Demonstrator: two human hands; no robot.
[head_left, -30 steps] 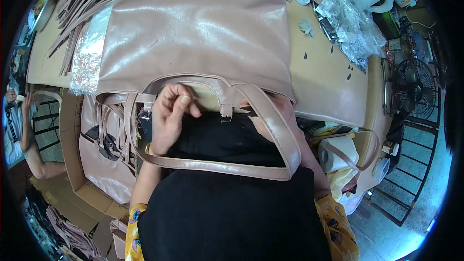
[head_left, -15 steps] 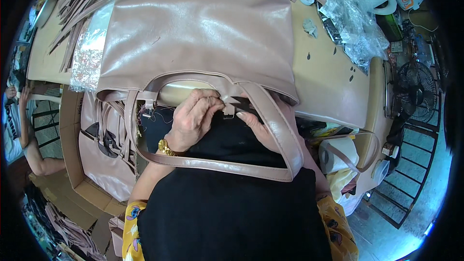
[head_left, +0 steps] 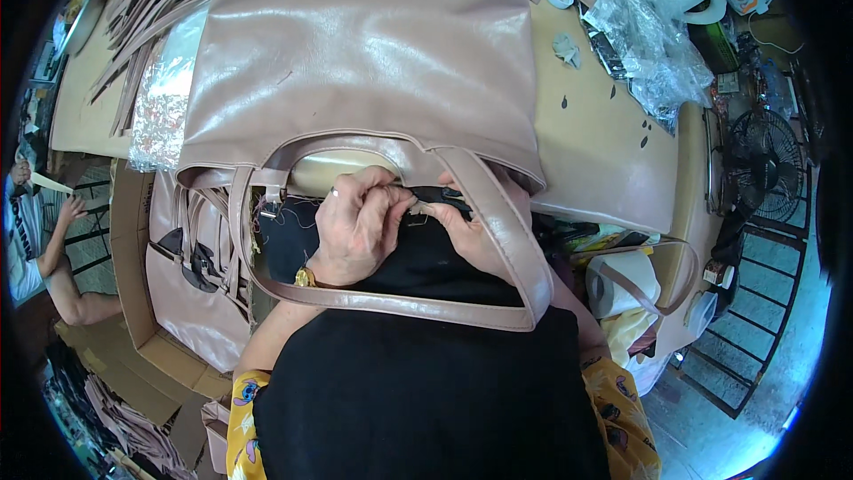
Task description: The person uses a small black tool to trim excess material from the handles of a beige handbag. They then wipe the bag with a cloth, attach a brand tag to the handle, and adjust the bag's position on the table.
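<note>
A shiny dusty-pink handbag (head_left: 364,54) lies on the table with its opening toward me, and its long strap (head_left: 400,302) loops over my lap around both hands. My left hand (head_left: 360,227) is closed in a pinch by the bag's rim, on what seems to be the strap's end tab; the fingers mostly hide it. Facing it, my right hand (head_left: 475,236) pinches at the same spot with thumb and finger. Tucked in that hand is a black tool, apparently scissors (head_left: 442,194), partly hidden. A small metal buckle (head_left: 417,220) shows just below the fingertips.
Left of me stands a cardboard box (head_left: 133,258) holding more pink bags. Pink strips (head_left: 160,18) and crumpled clear plastic (head_left: 657,45) lie on the table. To the right are a paper roll (head_left: 626,285) and a black fan (head_left: 764,160). Another person (head_left: 53,240) is at far left.
The scissors' pointed blades, seen earlier beside the strap end, have turned back into my right hand. My right thumb and finger have come in against my left fingertips.
</note>
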